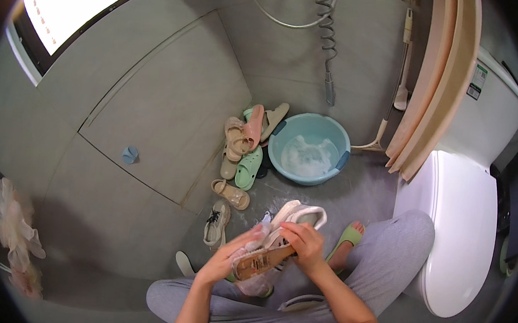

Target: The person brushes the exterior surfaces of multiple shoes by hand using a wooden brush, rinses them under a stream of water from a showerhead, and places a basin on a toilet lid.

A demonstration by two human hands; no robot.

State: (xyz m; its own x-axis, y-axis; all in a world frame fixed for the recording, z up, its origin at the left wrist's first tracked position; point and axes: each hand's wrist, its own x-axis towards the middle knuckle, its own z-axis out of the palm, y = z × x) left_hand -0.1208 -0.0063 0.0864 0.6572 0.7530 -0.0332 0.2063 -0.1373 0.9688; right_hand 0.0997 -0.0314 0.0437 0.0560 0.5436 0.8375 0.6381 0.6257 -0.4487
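A white shoe (287, 219) with a brown sole (258, 266) is tilted between my hands, above my lap. My right hand (305, 245) grips it near the ankle opening, fingers curled over the upper. My left hand (230, 256) lies along the other side, its fingers stretched out against the shoe. Between that palm and the upper is a pale, translucent sheet (259, 238); whether it is cloth or plastic I cannot tell. More of this filmy material hangs below the sole. Beyond the shoe, a blue plastic basin (307, 179) holds sudsy water (308, 156).
Several sandals and clogs, among them a green clog (248, 167), are heaped left of the basin. A lace-up shoe (216, 226) and an insole (184, 263) lie nearer. White suds wet the floor. To the right are a toilet (455, 247) and a hanging curtain (439, 93).
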